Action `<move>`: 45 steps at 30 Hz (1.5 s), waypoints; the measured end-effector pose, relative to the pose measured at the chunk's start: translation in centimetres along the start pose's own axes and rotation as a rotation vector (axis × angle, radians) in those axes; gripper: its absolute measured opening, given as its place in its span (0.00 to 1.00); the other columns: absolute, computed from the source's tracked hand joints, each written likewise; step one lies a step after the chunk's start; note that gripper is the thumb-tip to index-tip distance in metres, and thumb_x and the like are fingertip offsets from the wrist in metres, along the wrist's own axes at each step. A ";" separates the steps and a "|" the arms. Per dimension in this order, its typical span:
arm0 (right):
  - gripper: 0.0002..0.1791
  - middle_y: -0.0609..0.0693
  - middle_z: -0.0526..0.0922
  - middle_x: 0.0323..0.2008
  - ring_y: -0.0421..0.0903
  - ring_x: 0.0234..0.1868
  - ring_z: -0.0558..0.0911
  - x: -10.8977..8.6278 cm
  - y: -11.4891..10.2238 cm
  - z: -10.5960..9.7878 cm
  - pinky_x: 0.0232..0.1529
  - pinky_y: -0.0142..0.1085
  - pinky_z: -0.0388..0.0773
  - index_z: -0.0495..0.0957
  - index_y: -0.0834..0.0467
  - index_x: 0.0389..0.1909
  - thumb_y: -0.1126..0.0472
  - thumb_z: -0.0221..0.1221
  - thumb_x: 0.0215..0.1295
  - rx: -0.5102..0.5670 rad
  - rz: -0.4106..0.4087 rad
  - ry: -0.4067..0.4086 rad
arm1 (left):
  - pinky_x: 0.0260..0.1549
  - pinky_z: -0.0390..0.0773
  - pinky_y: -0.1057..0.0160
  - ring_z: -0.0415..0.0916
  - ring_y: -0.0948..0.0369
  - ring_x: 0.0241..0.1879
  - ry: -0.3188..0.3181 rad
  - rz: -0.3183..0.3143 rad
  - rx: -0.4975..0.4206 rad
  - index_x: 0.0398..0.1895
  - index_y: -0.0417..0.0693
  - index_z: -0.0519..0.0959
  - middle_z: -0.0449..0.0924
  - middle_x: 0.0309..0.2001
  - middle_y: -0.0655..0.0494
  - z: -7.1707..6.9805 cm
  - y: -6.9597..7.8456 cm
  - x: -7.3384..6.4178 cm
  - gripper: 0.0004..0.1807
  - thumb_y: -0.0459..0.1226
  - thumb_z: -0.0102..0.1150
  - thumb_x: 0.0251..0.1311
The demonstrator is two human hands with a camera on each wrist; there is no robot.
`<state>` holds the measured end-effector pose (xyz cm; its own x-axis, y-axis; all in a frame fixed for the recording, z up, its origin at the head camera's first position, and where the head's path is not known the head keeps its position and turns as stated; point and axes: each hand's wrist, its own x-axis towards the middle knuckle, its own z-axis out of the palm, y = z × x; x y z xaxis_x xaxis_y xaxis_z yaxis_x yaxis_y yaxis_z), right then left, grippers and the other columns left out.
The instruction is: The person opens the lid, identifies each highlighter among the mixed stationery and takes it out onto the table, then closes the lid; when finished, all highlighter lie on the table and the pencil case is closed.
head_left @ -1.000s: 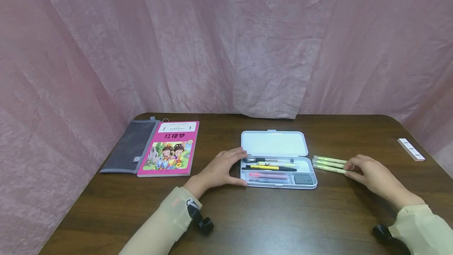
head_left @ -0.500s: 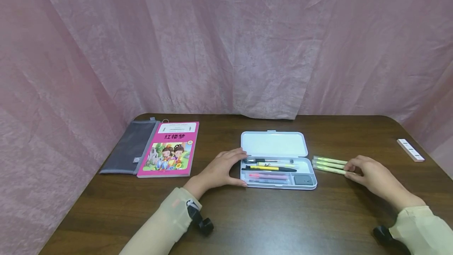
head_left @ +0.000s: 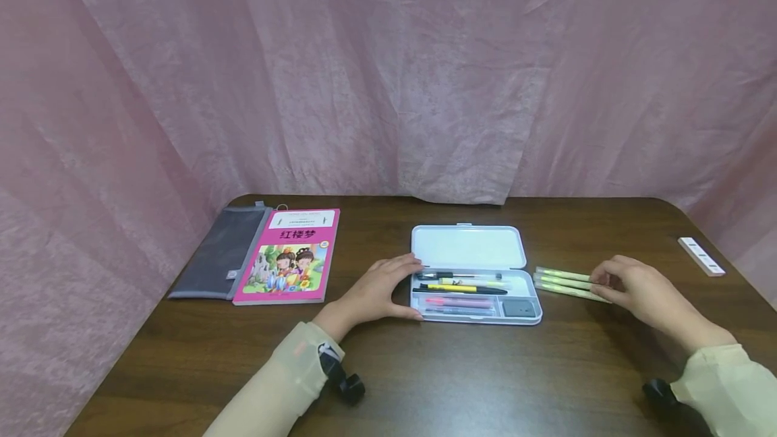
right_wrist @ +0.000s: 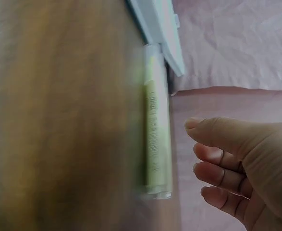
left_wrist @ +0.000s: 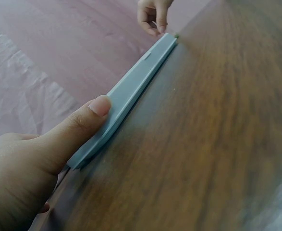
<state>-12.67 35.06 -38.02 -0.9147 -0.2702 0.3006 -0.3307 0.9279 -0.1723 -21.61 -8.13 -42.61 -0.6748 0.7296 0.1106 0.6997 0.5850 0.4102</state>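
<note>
A pale plastic pencil case lies with its lid raised in the middle of the table. My left hand grips its left end, thumb on the near wall and fingers at the back. Inside are a black pen, a yellow and black pen, pink pens and a grey eraser. Three light green pens lie side by side just right of the case. Over their right ends is my right hand; its wrist view shows thumb and fingers apart from the pens, holding nothing.
A pink book overlaps a grey mesh pouch at the table's left. Near the right edge lies a white strip with dark marks. Pink curtains hang behind the table.
My right hand has let go of the green pens and risen slightly off them. The left hand stays on the pencil case.
</note>
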 end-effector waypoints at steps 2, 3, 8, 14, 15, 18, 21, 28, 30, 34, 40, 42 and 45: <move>0.09 0.39 0.76 0.27 0.34 0.29 0.72 0.4 -0.2 -0.5 0.27 0.31 0.70 0.80 0.52 0.29 0.63 0.71 0.49 0.004 0.014 -0.019 | 0.71 0.57 0.51 0.54 0.61 0.74 0.001 0.000 -0.001 0.70 0.57 0.64 0.59 0.73 0.57 0.0 0.0 0.0 0.47 0.63 0.67 0.46; 0.08 0.39 0.76 0.27 0.35 0.29 0.72 0.6 -0.3 -0.8 0.27 0.32 0.71 0.81 0.52 0.30 0.62 0.70 0.49 0.003 0.017 -0.023 | 0.71 0.57 0.51 0.54 0.61 0.74 0.003 -0.001 -0.002 0.70 0.57 0.64 0.59 0.73 0.57 0.0 0.0 0.0 0.47 0.63 0.67 0.46; 0.08 0.39 0.76 0.27 0.34 0.30 0.73 1.8 -1.0 -1.9 0.27 0.31 0.71 0.81 0.52 0.31 0.63 0.70 0.50 -0.003 -0.008 -0.015 | 0.71 0.57 0.51 0.55 0.60 0.74 0.013 0.004 -0.002 0.69 0.58 0.65 0.60 0.73 0.57 -0.1 -0.1 0.0 0.47 0.63 0.67 0.45; 0.09 0.39 0.76 0.27 0.34 0.29 0.72 3.3 -1.9 -2.8 0.27 0.30 0.71 0.81 0.53 0.31 0.63 0.71 0.50 0.007 -0.060 0.000 | 0.71 0.57 0.51 0.55 0.60 0.74 0.021 0.006 -0.003 0.69 0.57 0.65 0.61 0.73 0.57 -0.1 -0.2 -0.1 0.47 0.63 0.68 0.45; 0.09 0.39 0.76 0.27 0.34 0.29 0.72 3.5 -2.0 -3.0 0.27 0.30 0.71 0.81 0.53 0.31 0.63 0.71 0.49 0.007 -0.067 0.002 | 0.71 0.57 0.51 0.55 0.60 0.74 0.022 0.007 -0.001 0.69 0.57 0.65 0.61 0.73 0.57 -0.1 -0.2 -0.1 0.47 0.63 0.68 0.45; 0.09 0.39 0.77 0.27 0.35 0.30 0.73 4.2 -2.6 -3.4 0.28 0.31 0.73 0.81 0.54 0.31 0.64 0.71 0.49 0.010 -0.095 0.013 | 0.71 0.58 0.50 0.55 0.60 0.74 0.022 0.012 -0.001 0.69 0.57 0.65 0.61 0.73 0.57 0.0 -0.3 -0.2 0.47 0.63 0.67 0.45; 0.09 0.40 0.78 0.28 0.36 0.31 0.74 4.9 -3.1 -3.7 0.30 0.33 0.75 0.82 0.54 0.32 0.64 0.71 0.49 0.018 -0.116 0.007 | 0.70 0.58 0.50 0.55 0.59 0.74 0.023 0.016 0.000 0.68 0.57 0.65 0.61 0.72 0.56 0.0 -0.3 -0.2 0.46 0.63 0.67 0.46; 0.08 0.41 0.80 0.31 0.39 0.34 0.77 6.3 -4.7 -4.4 0.34 0.36 0.77 0.81 0.53 0.34 0.63 0.69 0.53 0.037 -0.119 -0.063 | 0.71 0.57 0.50 0.55 0.60 0.74 0.023 0.008 -0.006 0.68 0.57 0.66 0.62 0.72 0.57 0.0 -0.3 -0.2 0.47 0.63 0.68 0.45; 0.08 0.41 0.80 0.31 0.39 0.33 0.77 6.6 -5.2 -4.4 0.34 0.36 0.77 0.82 0.53 0.34 0.63 0.68 0.53 0.045 -0.123 -0.079 | 0.71 0.57 0.50 0.55 0.60 0.74 0.022 0.006 -0.003 0.68 0.57 0.66 0.62 0.72 0.57 0.0 -0.3 -0.2 0.47 0.62 0.68 0.45; 0.07 0.42 0.80 0.31 0.38 0.34 0.77 7.2 -6.3 -4.2 0.35 0.35 0.77 0.82 0.53 0.34 0.63 0.68 0.54 0.076 -0.127 -0.115 | 0.71 0.57 0.51 0.55 0.61 0.74 0.022 0.003 0.001 0.68 0.57 0.66 0.62 0.72 0.57 0.0 -0.3 -0.2 0.47 0.62 0.68 0.45; 0.07 0.42 0.80 0.31 0.39 0.34 0.78 7.7 -7.7 -3.4 0.36 0.37 0.78 0.82 0.55 0.34 0.63 0.67 0.55 0.114 -0.141 -0.166 | 0.71 0.58 0.50 0.55 0.60 0.73 0.025 0.013 0.011 0.68 0.57 0.66 0.61 0.72 0.57 0.1 -0.2 0.0 0.47 0.63 0.67 0.45; 0.06 0.42 0.79 0.31 0.39 0.34 0.78 7.9 -8.0 -3.0 0.36 0.37 0.78 0.82 0.55 0.34 0.64 0.67 0.55 0.119 -0.145 -0.176 | 0.71 0.57 0.51 0.55 0.61 0.74 0.023 0.012 0.010 0.68 0.57 0.66 0.61 0.72 0.57 0.2 -0.2 0.0 0.47 0.63 0.68 0.45; 0.07 0.44 0.80 0.31 0.40 0.33 0.78 8.0 -8.4 -2.3 0.35 0.36 0.78 0.82 0.56 0.34 0.65 0.68 0.54 0.127 -0.163 -0.184 | 0.71 0.57 0.51 0.55 0.61 0.74 0.017 0.011 0.003 0.69 0.57 0.65 0.61 0.72 0.57 0.2 -0.2 0.1 0.47 0.63 0.67 0.45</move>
<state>-16.66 25.70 -31.98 -0.8698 -0.4666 0.1602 -0.4932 0.8317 -0.2551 -21.72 -8.11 -42.86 -0.6712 0.7298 0.1301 0.7075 0.5784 0.4060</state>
